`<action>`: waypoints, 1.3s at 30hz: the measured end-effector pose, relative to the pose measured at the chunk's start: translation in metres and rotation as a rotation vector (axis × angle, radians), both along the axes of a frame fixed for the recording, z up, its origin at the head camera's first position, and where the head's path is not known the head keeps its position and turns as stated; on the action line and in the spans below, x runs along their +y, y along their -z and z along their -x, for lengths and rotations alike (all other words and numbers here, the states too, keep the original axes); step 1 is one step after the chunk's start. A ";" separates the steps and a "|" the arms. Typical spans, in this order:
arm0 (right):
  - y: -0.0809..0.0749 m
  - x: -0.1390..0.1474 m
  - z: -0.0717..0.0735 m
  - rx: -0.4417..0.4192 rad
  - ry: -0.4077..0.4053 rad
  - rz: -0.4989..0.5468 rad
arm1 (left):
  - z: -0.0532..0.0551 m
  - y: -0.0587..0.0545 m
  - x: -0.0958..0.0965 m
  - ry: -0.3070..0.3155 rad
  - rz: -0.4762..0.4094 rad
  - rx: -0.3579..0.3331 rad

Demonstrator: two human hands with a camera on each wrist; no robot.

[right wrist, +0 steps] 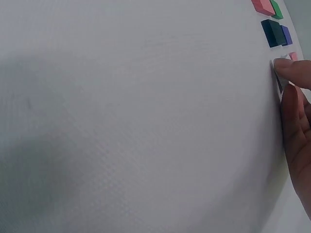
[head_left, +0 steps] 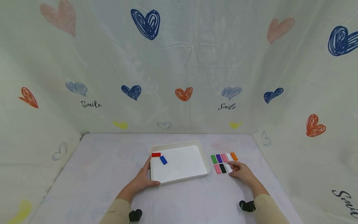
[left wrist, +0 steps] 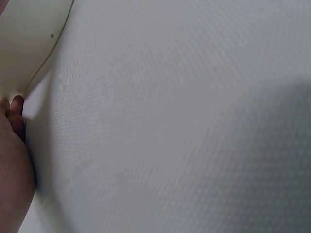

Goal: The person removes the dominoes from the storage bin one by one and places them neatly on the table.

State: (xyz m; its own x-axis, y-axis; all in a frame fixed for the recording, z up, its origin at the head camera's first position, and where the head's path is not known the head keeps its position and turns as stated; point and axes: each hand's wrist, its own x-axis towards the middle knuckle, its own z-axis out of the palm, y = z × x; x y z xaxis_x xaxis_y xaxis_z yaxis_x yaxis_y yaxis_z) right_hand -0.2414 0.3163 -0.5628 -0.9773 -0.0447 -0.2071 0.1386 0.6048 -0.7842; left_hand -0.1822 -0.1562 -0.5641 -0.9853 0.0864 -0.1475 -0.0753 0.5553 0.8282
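Note:
At the front left corner of a white tray [head_left: 181, 165], my left hand [head_left: 140, 181] holds the rim, fingers along its left side and thumb on the front edge. Inside the tray lie a red block [head_left: 156, 154] and a blue block [head_left: 163, 160]. To the right of the tray, my right hand [head_left: 242, 171] pinches a white block [head_left: 228, 168] between thumb and fingers, at the end of the nearer row. Beside that block are a black block [head_left: 222, 168] and a pink block [head_left: 217, 169]. The left wrist view catches only part of the left hand [left wrist: 13, 160].
Behind the nearer row lies a second row: a green block [head_left: 213, 159], a purple block [head_left: 219, 158], a pink block [head_left: 224, 157], a white block [head_left: 229, 156] and an orange block [head_left: 234, 156]. A heart-printed curtain [head_left: 195, 68] surrounds the white table [head_left: 112, 161].

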 end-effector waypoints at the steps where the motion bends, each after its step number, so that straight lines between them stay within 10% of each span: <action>1: 0.001 0.000 0.000 0.004 0.001 0.004 | 0.000 0.001 0.000 0.000 0.004 0.001; 39: 0.020 -0.003 -0.010 0.108 0.144 0.015 | 0.000 -0.002 0.000 -0.001 -0.005 -0.006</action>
